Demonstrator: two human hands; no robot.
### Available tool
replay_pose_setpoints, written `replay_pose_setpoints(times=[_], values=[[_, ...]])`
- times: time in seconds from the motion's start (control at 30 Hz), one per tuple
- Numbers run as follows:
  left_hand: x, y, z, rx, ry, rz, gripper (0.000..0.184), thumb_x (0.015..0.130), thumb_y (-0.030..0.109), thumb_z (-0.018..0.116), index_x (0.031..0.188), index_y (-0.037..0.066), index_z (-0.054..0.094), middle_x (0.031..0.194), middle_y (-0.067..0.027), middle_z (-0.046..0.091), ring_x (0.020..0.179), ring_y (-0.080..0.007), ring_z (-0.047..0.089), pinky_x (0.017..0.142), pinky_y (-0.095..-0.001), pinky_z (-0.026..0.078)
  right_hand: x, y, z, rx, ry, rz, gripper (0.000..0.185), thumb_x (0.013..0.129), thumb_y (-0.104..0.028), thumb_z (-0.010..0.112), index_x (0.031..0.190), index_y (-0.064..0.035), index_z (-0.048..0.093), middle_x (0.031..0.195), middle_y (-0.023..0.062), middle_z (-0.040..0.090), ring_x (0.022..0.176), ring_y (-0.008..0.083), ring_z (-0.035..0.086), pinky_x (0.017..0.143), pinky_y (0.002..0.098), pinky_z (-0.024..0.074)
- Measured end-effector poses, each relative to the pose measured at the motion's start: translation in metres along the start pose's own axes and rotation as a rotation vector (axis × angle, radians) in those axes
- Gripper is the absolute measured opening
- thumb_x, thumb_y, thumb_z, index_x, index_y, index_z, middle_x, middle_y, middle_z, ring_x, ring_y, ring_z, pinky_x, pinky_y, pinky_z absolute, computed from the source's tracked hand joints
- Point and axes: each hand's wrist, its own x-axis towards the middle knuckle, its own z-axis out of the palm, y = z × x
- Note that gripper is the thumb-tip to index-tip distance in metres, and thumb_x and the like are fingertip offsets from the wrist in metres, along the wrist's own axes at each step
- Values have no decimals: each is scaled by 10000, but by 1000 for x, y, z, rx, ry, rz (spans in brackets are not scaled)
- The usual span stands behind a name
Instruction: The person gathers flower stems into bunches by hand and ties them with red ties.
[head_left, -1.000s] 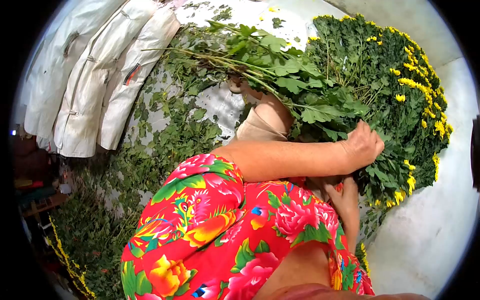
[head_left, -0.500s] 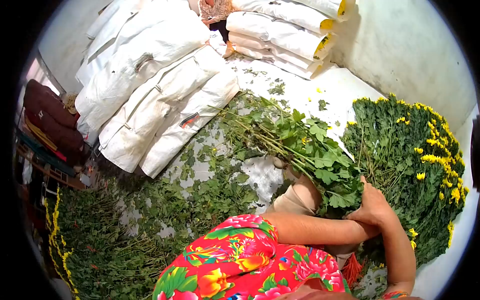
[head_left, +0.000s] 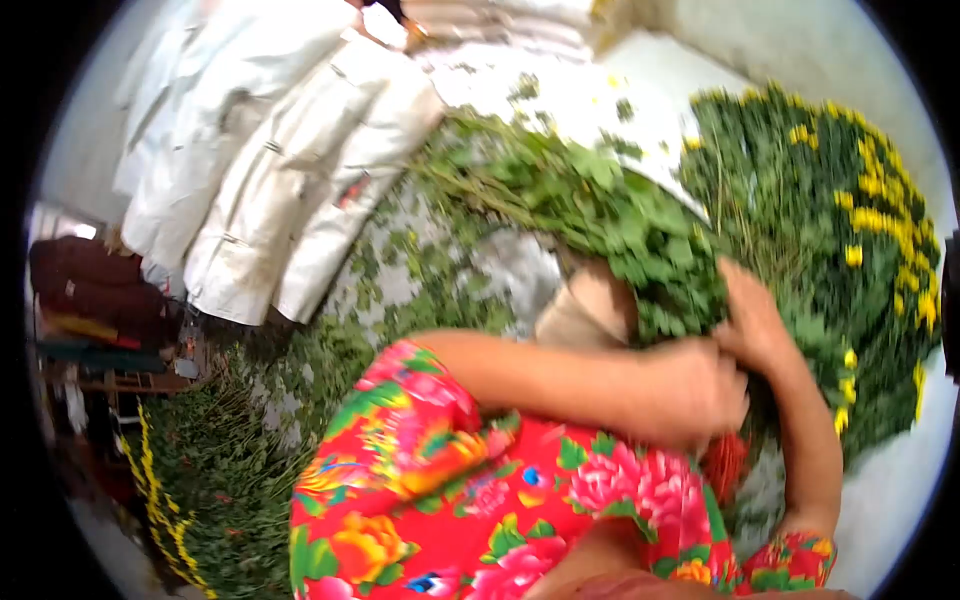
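A leafy bunch of cut stems [head_left: 600,215] lies across the person's bent knee, its stem ends pointing to the upper left. My right hand [head_left: 755,315] is closed on the lower right end of this bunch. Just below, my left hand [head_left: 690,395] is blurred by motion, its fingers curled; what they hold, if anything, cannot be made out. Close under that hand hangs a tuft of red strings [head_left: 725,465]. To the right, yellow chrysanthemums [head_left: 870,210] are laid in a thick pile with their blooms facing outward.
White wrapped bundles [head_left: 300,170] lean at the upper left, and more white packages [head_left: 500,25] are stacked at the back. Loose leaves [head_left: 420,290] litter the floor. Another pile of stems with yellow blooms [head_left: 155,490] lies lower left. Dark red bags [head_left: 95,285] sit at the far left.
My left hand has come out from under the bunch and moved down towards my body. My right hand keeps its hold on the bunch. The view has shifted slightly.
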Motion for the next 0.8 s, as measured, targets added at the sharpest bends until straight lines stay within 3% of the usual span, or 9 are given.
replay_pose_setpoints(times=[0.03,0.07,0.13,0.17,0.2,0.27,0.37,0.53,0.8], values=[[-1,-11,-17,198,213,-91,283,684,230,685,892,55,604,876,-106,633,769,-292,640,669,-426,521,10,-8,0,178,-109,35,871,588,-174,809,1355,-8,433,1295,236,544,1193,408,526,1017,435,435],[9,-31,-46,-165,221,-237,581,636,319,792,1075,-4,588,1086,-171,602,1033,-351,599,878,-479,485,13,-17,-6,247,-93,44,818,580,-153,795,1312,-11,458,1272,234,551,1173,415,530,998,442,441],[-3,-62,-36,354,162,-331,918,565,423,861,1276,-34,502,1293,-228,483,1278,-419,426,1059,-539,336,7,-30,-14,286,28,41,726,561,-115,774,1225,-17,500,1222,228,567,1132,430,536,958,454,453],[-10,-75,-24,347,15,-389,1011,554,441,866,1339,-35,444,1349,-242,427,1327,-430,362,1090,-549,286,8,-36,-11,199,138,37,519,568,-61,715,1041,44,529,1047,256,583,1055,449,537,917,467,456],[-16,-86,-8,354,-137,-434,1104,544,460,872,1402,-36,386,1406,-256,371,1375,-441,299,1122,-558,235,8,-43,-18,156,126,31,531,560,-32,716,1045,50,516,1033,240,583,1047,438,543,930,465,446],[-27,-94,23,533,-228,-387,958,642,348,812,1407,-30,377,1282,-223,479,1261,-385,442,1065,-498,331,7,-37,-4,114,230,-12,550,552,-24,718,1057,50,514,1041,227,582,1060,416,545,958,451,429],[-31,-100,38,493,-4,-442,666,705,127,629,1327,-42,461,960,-103,566,914,-264,563,839,-376,439,4,-43,-3,66,221,32,572,555,-22,721,1085,42,515,1049,216,583,1085,390,546,976,441,419],[-31,-103,45,462,-81,-474,455,737,123,613,1169,15,520,976,-112,592,909,-288,594,917,-489,430,2,-39,6,-20,299,49,630,562,-36,745,1141,34,509,1053,194,588,1080,356,553,975,436,416],[-15,-71,19,364,-152,-589,404,671,89,700,1031,30,527,904,-143,613,852,-329,629,764,-420,487,-7,-33,-6,-11,205,-56,514,627,-63,747,1091,15,540,948,138,641,959,325,606,826,417,451]])
